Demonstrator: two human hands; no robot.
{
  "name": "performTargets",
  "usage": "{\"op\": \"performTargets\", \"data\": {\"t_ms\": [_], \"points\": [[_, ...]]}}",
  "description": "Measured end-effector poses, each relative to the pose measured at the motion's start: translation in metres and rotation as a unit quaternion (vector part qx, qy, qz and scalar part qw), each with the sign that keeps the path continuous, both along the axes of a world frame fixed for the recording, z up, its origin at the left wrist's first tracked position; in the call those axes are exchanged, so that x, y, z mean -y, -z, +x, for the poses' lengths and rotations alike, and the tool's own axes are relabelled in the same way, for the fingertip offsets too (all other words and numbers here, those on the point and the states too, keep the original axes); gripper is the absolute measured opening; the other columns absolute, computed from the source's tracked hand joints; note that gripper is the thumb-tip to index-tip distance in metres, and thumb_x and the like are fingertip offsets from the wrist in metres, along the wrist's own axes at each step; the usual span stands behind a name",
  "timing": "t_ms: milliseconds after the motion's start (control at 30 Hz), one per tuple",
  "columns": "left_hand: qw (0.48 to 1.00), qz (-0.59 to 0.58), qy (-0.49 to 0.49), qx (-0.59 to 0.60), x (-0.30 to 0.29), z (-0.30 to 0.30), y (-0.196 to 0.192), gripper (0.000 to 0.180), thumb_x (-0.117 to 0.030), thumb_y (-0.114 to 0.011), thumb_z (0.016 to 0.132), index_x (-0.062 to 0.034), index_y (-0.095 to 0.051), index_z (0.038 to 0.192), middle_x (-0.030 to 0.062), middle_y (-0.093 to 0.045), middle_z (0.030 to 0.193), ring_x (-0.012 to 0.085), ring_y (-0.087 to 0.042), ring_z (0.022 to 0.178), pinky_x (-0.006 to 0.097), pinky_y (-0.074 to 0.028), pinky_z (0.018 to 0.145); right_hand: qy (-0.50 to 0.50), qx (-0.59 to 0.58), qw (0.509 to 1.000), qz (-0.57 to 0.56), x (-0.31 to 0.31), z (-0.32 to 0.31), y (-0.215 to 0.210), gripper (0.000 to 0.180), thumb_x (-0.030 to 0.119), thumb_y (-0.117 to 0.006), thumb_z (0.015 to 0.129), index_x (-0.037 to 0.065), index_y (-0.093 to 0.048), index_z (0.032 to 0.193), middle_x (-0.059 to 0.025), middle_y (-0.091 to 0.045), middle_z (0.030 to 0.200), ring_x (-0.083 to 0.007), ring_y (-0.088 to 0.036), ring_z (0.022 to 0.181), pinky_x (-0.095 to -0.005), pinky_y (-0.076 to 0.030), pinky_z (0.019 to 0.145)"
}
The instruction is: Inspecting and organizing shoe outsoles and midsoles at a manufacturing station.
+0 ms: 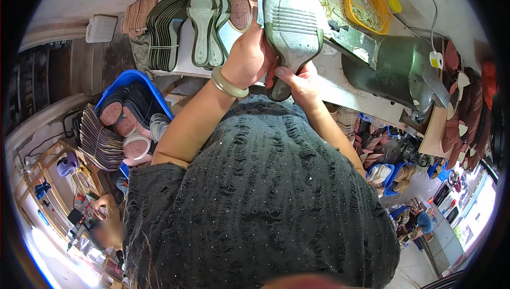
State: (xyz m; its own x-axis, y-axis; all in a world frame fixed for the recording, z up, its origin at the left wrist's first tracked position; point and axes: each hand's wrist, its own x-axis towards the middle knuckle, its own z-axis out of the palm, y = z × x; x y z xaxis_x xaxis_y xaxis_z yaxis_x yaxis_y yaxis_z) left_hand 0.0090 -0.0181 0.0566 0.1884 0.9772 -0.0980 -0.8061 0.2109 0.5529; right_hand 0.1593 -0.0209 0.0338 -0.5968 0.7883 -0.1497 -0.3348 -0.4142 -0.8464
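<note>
Both of my hands hold a shoe insole [294, 29] over the near edge of the workbench. It has a pale grey face with crosswise ridges, a dark green edge and a narrower end toward me. My left hand [249, 58], with a pale bangle at the wrist, is closed on the insole's left edge. At its narrow end, my right hand [303, 83] grips with the thumb on top. Left of my hands, similar grey insoles [203, 23] lie on the bench, beside a banded stack of dark green insoles [164, 37].
A green rounded machine [390, 71] stands right of my hands. Behind it sits a yellow basket [367, 5] of rubber bands. A blue bin [154, 90] of soles is at my left. Reddish sole pieces [467, 114] hang at far right. Another person [109, 217] works at lower left.
</note>
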Motion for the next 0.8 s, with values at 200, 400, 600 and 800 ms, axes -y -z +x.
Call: {"op": "performTargets", "data": {"t_ms": [200, 400, 600, 800], "points": [[0.819, 0.094, -0.253, -0.507, 0.0, 0.008, -0.009, 0.044, -0.031, -0.034, 0.101, 0.0044, -0.059, 0.098, 0.0136, -0.062, 0.072, 0.023, -0.06, 0.067, 0.035, -0.046, 0.061, 0.04, 0.195, 0.97, 0.142, -0.007, 0.01, -0.012, 0.012, -0.002, -0.063, 0.081, -0.002, -0.058, 0.092, -0.0057, -0.063, 0.072, -0.0118, -0.06, 0.063, -0.025, -0.048, 0.059], [0.848, 0.064, -0.121, -0.511, 0.004, -0.002, -0.004, 0.043, -0.034, -0.037, 0.1, 0.0035, -0.056, 0.109, 0.011, -0.064, 0.091, 0.023, -0.061, 0.082, 0.034, -0.047, 0.071, 0.026, 0.257, 0.952, 0.164, -0.013, 0.026, -0.006, 0.022, 0.005, -0.068, 0.08, 0.003, -0.057, 0.099, -0.0024, -0.062, 0.069, -0.0087, -0.056, 0.059, -0.0249, -0.046, 0.057], [0.999, 0.016, 0.038, -0.004, 0.001, 0.0, -0.017, 0.047, -0.039, -0.039, 0.099, -0.0007, -0.047, 0.125, 0.0059, -0.056, 0.115, 0.0119, -0.052, 0.106, 0.031, -0.043, 0.092, -0.033, 0.061, 0.997, 0.035, -0.016, 0.027, -0.009, 0.023, 0.005, -0.066, 0.079, 0.001, -0.057, 0.1, -0.0047, -0.062, 0.074, -0.0113, -0.059, 0.063, -0.0257, -0.046, 0.058], [0.961, 0.025, -0.078, -0.265, 0.007, 0.001, -0.006, 0.032, -0.029, -0.045, 0.098, 0.0002, -0.059, 0.103, -0.001, -0.059, 0.09, 0.0069, -0.051, 0.078, 0.023, -0.043, 0.073, -0.064, 0.196, 0.974, 0.096, -0.028, 0.039, -0.003, 0.032, 0.007, -0.07, 0.076, 0.002, -0.055, 0.104, -0.0048, -0.065, 0.079, -0.0102, -0.06, 0.061, -0.0262, -0.048, 0.066]]}}
